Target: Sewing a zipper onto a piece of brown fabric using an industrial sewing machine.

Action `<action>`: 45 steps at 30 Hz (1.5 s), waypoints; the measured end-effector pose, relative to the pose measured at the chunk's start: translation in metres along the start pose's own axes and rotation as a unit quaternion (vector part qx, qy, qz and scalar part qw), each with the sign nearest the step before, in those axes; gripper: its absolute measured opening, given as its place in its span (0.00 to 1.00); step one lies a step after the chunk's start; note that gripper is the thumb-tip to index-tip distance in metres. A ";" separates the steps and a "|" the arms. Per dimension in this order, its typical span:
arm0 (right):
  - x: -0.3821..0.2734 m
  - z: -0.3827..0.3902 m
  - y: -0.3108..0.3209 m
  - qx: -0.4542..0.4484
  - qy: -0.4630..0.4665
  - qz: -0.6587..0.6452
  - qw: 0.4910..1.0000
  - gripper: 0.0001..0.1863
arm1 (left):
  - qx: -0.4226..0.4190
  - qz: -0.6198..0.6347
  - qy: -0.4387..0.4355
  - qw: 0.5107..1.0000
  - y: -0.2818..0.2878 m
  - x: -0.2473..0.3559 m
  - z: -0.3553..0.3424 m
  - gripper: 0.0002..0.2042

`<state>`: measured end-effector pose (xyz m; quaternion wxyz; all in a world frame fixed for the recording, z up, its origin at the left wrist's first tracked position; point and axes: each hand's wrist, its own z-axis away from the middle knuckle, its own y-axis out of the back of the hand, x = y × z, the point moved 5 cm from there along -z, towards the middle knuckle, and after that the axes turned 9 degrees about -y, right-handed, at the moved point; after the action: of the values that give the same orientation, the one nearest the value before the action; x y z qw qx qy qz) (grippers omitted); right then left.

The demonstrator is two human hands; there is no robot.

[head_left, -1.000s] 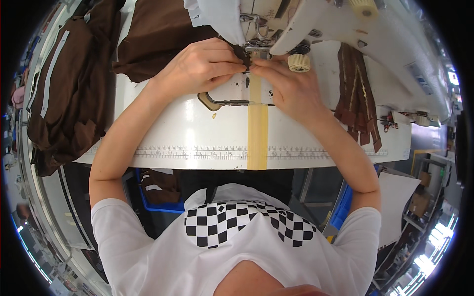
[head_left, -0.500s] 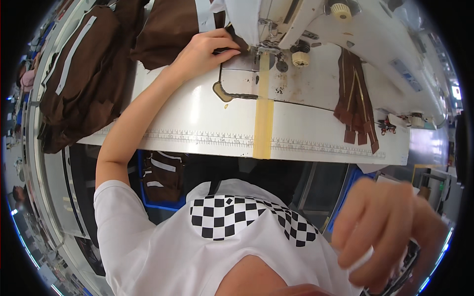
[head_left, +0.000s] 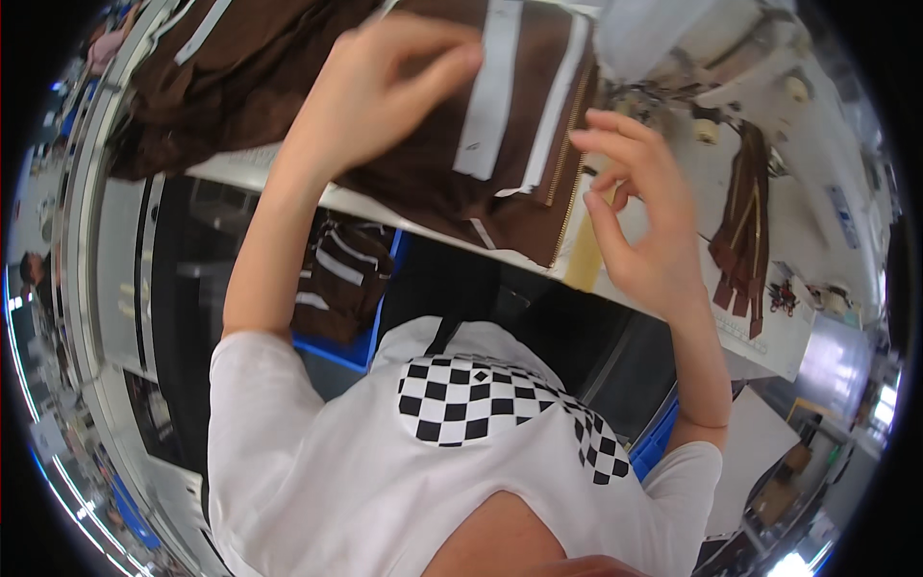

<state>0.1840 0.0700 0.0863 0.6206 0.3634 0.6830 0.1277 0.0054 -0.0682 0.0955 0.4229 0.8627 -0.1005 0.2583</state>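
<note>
A brown fabric piece [head_left: 423,173] with pale grey-white strips [head_left: 493,96] lies spread at the front of the sewing machine bed, part of it over the table edge. A gold-toothed zipper [head_left: 569,159] runs along its right side. My left hand [head_left: 380,91] hovers over the upper left of this piece, slightly blurred. Its thumb and fingers are bent toward each other, with no fabric seen gathered between them. Close by the zipper edge, my right hand [head_left: 644,202] is raised with fingers curved and apart, holding nothing. The machine's needle area [head_left: 635,101] is blurred, just beyond the right fingertips.
Brown garment pieces [head_left: 221,96] are heaped at the far left. Several loose brown zippers [head_left: 745,226] lie on the right of the table [head_left: 798,337]. Below the table edge sits a blue bin [head_left: 361,356] with more brown pieces. Yellow tape [head_left: 586,255] marks the tabletop.
The brown piece has come away from the needle area toward me and now lies spread out. My right hand has moved from the lower right up to its zipper edge. The view has shifted.
</note>
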 end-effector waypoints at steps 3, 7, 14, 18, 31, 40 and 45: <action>0.025 0.012 -0.051 -0.036 0.046 0.151 0.987 0.27 | 0.052 -0.364 0.093 0.925 -0.019 -0.049 0.018 0.19; 0.024 0.026 -0.064 -0.056 0.131 0.195 0.970 0.23 | 0.057 -0.242 0.083 0.965 -0.028 -0.031 0.084 0.14; 0.015 0.035 -0.058 -0.042 0.185 0.094 0.977 0.23 | 0.337 -0.260 0.301 0.853 -0.006 -0.061 0.332 0.22; 0.030 0.036 -0.023 0.024 0.136 0.151 0.979 0.17 | 0.274 -0.308 0.441 0.797 -0.019 -0.111 0.427 0.25; 0.221 -0.052 0.168 0.342 -0.033 0.557 0.756 0.15 | -0.477 0.322 0.174 0.799 -0.086 0.044 0.127 0.11; 0.088 0.037 0.073 -0.227 -0.366 -0.206 0.879 0.22 | -0.222 0.688 0.298 0.623 -0.198 0.090 0.010 0.26; 0.081 0.061 0.038 -0.228 -0.247 -0.455 0.825 0.18 | -0.120 0.751 0.324 0.563 -0.191 0.090 -0.011 0.23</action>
<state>0.2573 0.1330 0.0371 0.8213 -0.1212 0.5464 -0.1107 0.1529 0.0633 0.0191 0.1798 0.2760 -0.5985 0.7303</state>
